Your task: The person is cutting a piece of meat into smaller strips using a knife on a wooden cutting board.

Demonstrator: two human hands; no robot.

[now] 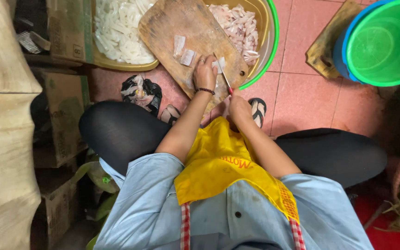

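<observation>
I sit low over a wooden cutting board [181, 23] that rests on a yellow-green basin [271, 37]. My left hand [204, 72] presses a pale white piece of food [220, 64] down on the board's near end. My right hand [239, 109] grips the red handle of a knife [223, 74], whose blade lies against that piece. Two more pale cut pieces [183, 50] lie higher up on the board. The basin holds white strips [116, 32] on the left and pinkish cut pieces [241, 25] on the right.
A green bucket inside a blue one [385, 44] stands at the upper right beside a second wooden board [325, 44]. Cardboard boxes [61, 111] line the left. A black plastic bag [140, 90] lies on the red tiled floor by my sandalled feet [258, 109].
</observation>
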